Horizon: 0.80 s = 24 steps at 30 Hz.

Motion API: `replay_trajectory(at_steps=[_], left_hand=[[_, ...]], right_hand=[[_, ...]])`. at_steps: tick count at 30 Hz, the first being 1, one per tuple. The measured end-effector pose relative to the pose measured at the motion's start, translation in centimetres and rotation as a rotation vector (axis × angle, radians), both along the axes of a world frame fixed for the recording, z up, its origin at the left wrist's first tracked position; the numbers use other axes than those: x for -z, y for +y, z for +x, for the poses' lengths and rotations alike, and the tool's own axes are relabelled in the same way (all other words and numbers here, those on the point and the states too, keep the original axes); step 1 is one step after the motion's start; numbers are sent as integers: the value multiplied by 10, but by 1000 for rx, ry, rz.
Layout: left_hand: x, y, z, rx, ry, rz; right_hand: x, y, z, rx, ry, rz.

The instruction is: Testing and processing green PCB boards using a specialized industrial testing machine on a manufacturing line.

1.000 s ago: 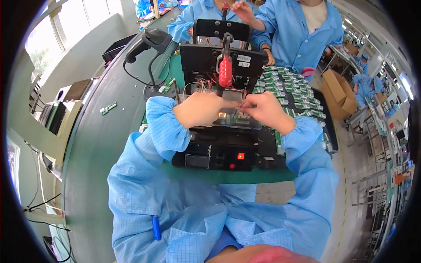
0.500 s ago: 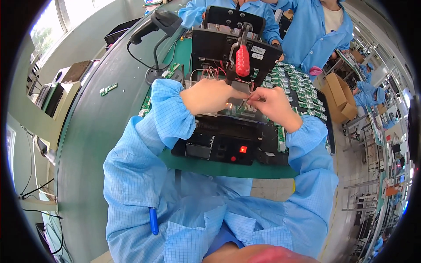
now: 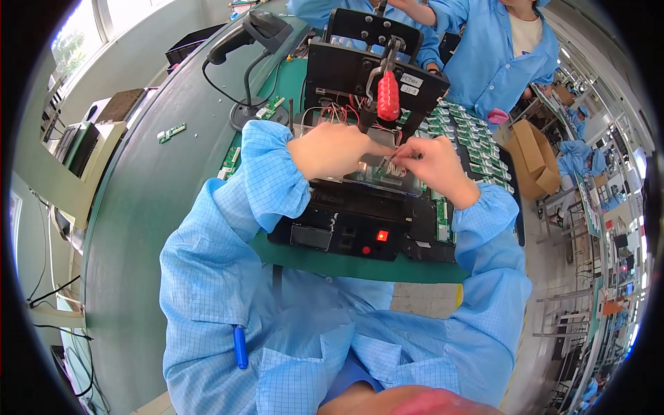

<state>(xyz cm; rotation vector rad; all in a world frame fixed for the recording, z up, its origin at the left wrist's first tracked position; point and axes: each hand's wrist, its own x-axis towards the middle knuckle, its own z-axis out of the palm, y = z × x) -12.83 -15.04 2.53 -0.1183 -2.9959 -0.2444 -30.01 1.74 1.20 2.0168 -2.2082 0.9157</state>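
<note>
Both my hands meet over the clear plate of a black test fixture. My left hand reaches in from the left, its index finger stretched toward my right fingertips; the other fingers are curled and mostly hidden below. The fingers of my right hand are pinched together around something small, too hidden to name. A small green piece shows just below the fingertips. Over the hands rises the fixture's black upright panel, with a red-handled toggle clamp. Thin red and white wires run behind my left hand.
Rows of small green circuit boards lie on a black tray at the right. A barcode scanner stands on the green table at the left, near a loose board. Co-workers in blue stand opposite. A cardboard box sits beyond the tray.
My hands keep nearly the same place and pose over the fixture. The view has shifted slightly. Across the table, a co-worker's hand and arm have moved.
</note>
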Motion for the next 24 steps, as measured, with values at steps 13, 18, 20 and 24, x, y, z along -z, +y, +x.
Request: replay_trajectory(at_steps=[13,18,20,24], left_hand=[[-16,3,-1,-33,-102,1],[-11,4,-3,-48,-155,-42],[-14,4,0,-41,-132,-25],[-2,0,0,-5,-5,-8]], right_hand=[[-2,0,1,-30,-59,5],[1,1,0,-17,-21,-19],[0,1,0,-12,-25,-11],[-7,1,0,17,33,57]])
